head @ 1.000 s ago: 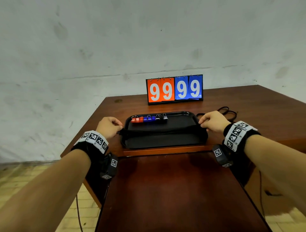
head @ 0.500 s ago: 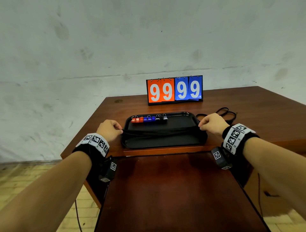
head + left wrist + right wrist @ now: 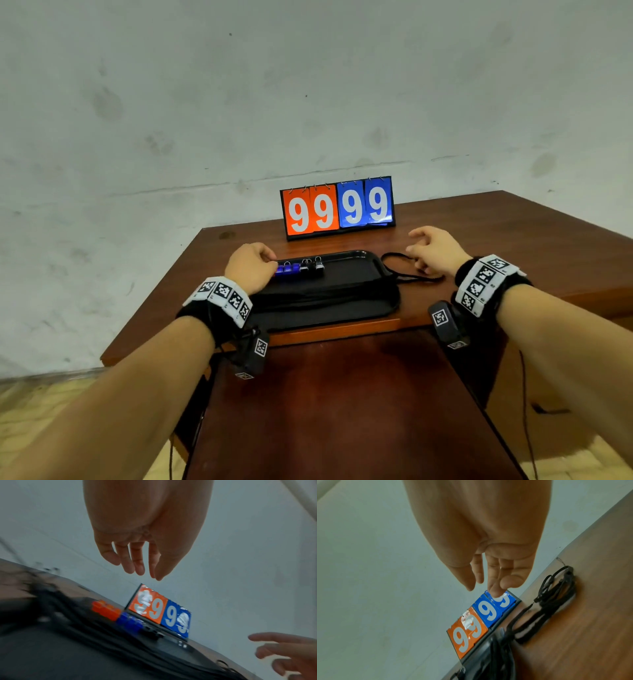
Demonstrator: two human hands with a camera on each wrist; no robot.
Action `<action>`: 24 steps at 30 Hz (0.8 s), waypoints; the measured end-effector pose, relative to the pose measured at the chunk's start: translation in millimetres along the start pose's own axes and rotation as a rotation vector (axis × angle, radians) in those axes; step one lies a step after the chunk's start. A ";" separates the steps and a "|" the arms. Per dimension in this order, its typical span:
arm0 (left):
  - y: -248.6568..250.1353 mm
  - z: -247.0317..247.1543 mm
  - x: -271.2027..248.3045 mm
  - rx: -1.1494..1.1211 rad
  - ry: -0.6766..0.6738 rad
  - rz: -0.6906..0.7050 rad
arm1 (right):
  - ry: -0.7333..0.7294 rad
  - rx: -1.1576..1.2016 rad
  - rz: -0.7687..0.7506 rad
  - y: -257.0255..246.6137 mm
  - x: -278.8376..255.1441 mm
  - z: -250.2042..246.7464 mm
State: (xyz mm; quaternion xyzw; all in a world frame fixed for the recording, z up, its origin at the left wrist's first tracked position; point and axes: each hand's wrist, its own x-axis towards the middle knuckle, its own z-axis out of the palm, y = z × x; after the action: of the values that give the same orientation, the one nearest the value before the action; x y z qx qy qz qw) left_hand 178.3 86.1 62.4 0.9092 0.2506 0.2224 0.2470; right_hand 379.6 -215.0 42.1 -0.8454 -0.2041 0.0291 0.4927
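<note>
A black tray [image 3: 363, 256] sits on the brown table [image 3: 520, 240]. A row of small padlocks stands along its far edge: blue ones [image 3: 287, 269] and black ones [image 3: 311, 266] show in the head view, red ones [image 3: 106, 609] in the left wrist view. A black cloth [image 3: 325, 296] lies flat across the tray's near half. My left hand [image 3: 270, 261] hovers over the left end of the row, fingers [image 3: 137, 566] hanging loose and empty. My right hand [image 3: 419, 245] floats right of the tray with relaxed, spread, empty fingers [image 3: 494, 591].
A flip scoreboard [image 3: 337, 207] reading 99 99 stands behind the tray near the wall. A coiled black cord [image 3: 406, 272] lies on the table under my right hand. A lower dark wooden surface [image 3: 342, 404] adjoins the table's near edge.
Both hands let go of the black cloth they held stretched over the tray; it now lies flat. The left hand moved forward to the padlocks, the right forward and rightward over the cord.
</note>
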 end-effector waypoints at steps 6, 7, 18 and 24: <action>82.8 45.2 8.9 -0.085 -0.110 0.131 | 0.035 0.120 0.090 12.2 1.9 -46.8; 93.5 52.3 9.4 -0.103 -0.131 0.140 | 0.033 0.122 0.092 15.8 2.3 -50.5; 167.5 124.7 35.5 -0.205 -0.288 0.138 | -0.055 -0.019 0.118 56.8 28.3 -86.3; 192.5 152.1 58.9 -0.128 -0.351 0.146 | -0.112 -0.107 0.107 61.6 55.3 -84.8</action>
State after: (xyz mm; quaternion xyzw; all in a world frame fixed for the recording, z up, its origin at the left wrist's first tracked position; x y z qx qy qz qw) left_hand 370.9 -76.9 68.4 0.9323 0.1223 0.0932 0.3275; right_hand 470.9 -290.5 41.9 -0.8774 -0.1869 0.0915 0.4323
